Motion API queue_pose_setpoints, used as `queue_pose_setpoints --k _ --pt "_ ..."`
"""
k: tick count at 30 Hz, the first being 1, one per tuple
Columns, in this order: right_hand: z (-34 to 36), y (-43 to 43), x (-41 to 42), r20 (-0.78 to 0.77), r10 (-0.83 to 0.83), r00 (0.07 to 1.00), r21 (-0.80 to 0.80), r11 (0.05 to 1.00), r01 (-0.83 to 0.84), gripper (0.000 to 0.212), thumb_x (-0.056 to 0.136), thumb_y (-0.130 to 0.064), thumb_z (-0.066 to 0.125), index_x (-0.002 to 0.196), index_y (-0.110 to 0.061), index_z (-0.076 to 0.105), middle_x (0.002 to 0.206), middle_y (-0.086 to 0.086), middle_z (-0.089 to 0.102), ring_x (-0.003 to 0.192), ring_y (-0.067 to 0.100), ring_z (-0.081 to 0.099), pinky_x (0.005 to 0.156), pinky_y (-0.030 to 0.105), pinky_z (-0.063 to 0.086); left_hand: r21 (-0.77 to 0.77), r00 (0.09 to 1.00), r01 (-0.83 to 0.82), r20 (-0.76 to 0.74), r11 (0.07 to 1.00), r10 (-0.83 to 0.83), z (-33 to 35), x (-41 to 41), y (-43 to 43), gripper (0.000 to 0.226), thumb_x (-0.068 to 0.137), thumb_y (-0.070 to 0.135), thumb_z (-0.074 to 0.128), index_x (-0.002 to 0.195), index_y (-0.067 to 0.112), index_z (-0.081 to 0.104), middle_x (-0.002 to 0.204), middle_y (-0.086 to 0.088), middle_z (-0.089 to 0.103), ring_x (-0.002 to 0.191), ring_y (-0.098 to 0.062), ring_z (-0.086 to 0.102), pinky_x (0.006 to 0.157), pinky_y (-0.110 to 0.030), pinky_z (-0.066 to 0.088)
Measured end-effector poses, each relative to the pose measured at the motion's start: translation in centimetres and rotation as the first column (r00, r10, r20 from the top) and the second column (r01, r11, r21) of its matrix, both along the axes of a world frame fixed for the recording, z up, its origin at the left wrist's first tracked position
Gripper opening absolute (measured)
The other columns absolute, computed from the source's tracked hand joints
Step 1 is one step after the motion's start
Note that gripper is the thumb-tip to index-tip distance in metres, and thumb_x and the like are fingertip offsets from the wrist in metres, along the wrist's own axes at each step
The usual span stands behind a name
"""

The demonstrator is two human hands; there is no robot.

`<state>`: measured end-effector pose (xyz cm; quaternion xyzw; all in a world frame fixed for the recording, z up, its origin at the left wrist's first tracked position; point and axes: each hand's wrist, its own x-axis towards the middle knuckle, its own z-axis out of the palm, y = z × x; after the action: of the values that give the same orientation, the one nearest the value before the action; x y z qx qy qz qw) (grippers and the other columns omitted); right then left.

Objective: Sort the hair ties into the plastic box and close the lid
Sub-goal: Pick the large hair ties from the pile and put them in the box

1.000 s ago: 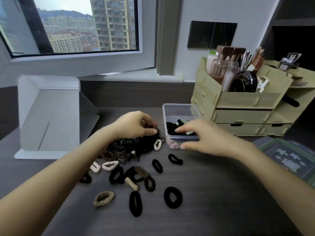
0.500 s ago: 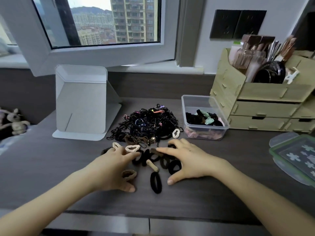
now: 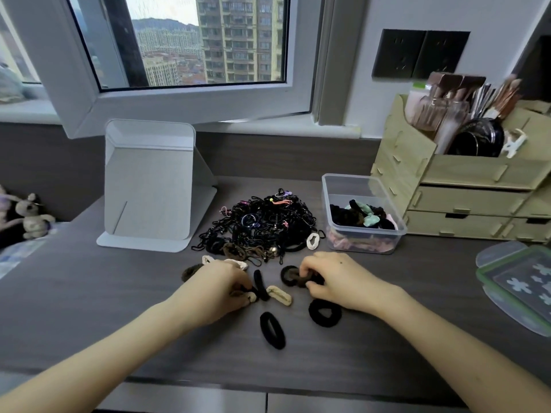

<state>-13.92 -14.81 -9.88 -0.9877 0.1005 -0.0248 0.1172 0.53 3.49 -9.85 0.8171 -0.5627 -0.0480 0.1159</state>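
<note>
A big tangled pile of thin dark hair ties (image 3: 259,225) lies mid-desk. To its right stands the clear plastic box (image 3: 396,231), lidless, partly filled with black, mint and pink ties. In front of the pile thick loose ties are scattered: a black one (image 3: 272,329), another black one (image 3: 325,312), a cream one (image 3: 279,295). My left hand (image 3: 214,289) is closed on several small dark and cream ties. My right hand (image 3: 343,281) pinches brown and black ties (image 3: 290,275) on the desk. The box's lid (image 3: 524,286), green-rimmed, lies at the far right.
A white folding mirror stand (image 3: 149,186) stands at the back left. A wooden organizer (image 3: 465,186) with drawers, brushes and cosmetics sits right behind the box. A small plush toy (image 3: 31,216) is at the far left. The desk's front edge (image 3: 268,389) runs near the bottom.
Both hands went from the pile and the box down to the loose ties in front. Their fingers, spread half a second ago, have closed on ties.
</note>
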Motion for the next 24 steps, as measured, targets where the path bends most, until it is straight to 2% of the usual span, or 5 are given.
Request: queue_pose_setpoints --k 5,11,15,20,24 --pt "1.0 -1.0 -1.1 -0.088 -0.057 0.994 -0.034 0.998 0.054 0.018 0.083 -0.023 0.057 0.099 -0.017 0.060 0.104 0.002 0.062 0.097 0.020 0.057 0.079 0.028 0.042 0.069 1.000 -0.016 0.005 0.997 0.015 0.4 -0.1 -0.8 0.024 0.086 0.034 0.058 0.091 0.013 0.067 0.096 -0.004 0.058 0.082 -0.018 0.053 0.089 -0.036 0.044" --pt "0.7 -1.5 -2.3 -0.069 -0.153 0.986 0.003 0.988 0.153 0.012 0.081 -0.023 0.057 0.091 -0.018 0.060 0.095 0.003 0.065 0.080 0.016 0.050 0.070 0.027 0.042 0.152 0.982 0.025 0.183 0.988 -0.052 0.5 -0.5 -2.1 0.033 0.092 0.035 0.045 0.091 0.007 0.062 0.096 -0.005 0.053 0.083 -0.021 0.049 0.057 -0.028 0.020" --pt "2.1 -2.7 -3.9 0.032 -0.248 0.968 0.145 0.960 0.241 0.006 0.082 -0.024 0.061 0.088 -0.024 0.060 0.078 -0.010 0.058 0.066 0.002 0.050 0.058 0.013 0.035 -0.036 0.997 0.069 0.032 0.997 -0.068 1.5 0.3 -2.1 0.024 0.088 0.035 0.053 0.078 0.015 0.061 0.076 0.009 0.043 0.070 -0.012 0.044 0.053 -0.010 0.029" --pt "6.9 -6.8 -3.6 0.246 -0.425 0.871 0.258 0.895 0.363 0.010 0.081 -0.014 0.064 0.078 -0.022 0.057 0.058 -0.010 0.047 0.052 0.005 0.042 0.053 0.021 0.033 -0.279 0.993 0.086 -0.059 0.956 -0.106 5.2 0.7 -5.2 0.020 0.082 0.034 0.063 0.078 0.015 0.067 0.077 0.006 0.056 0.064 -0.005 0.052 0.060 -0.013 0.039" --pt "9.1 -10.3 -1.1 0.202 -0.467 0.861 0.233 0.877 0.421 0.024 0.080 -0.009 0.063 0.064 -0.025 0.053 0.058 -0.007 0.050 0.053 0.008 0.050 0.050 0.022 0.037 -0.431 0.983 0.088 -0.107 0.898 -0.148 7.7 0.0 -11.6 0.017 0.081 0.029 0.066 0.073 0.015 0.065 0.070 0.010 0.053 0.063 -0.005 0.052 0.059 -0.009 0.038"
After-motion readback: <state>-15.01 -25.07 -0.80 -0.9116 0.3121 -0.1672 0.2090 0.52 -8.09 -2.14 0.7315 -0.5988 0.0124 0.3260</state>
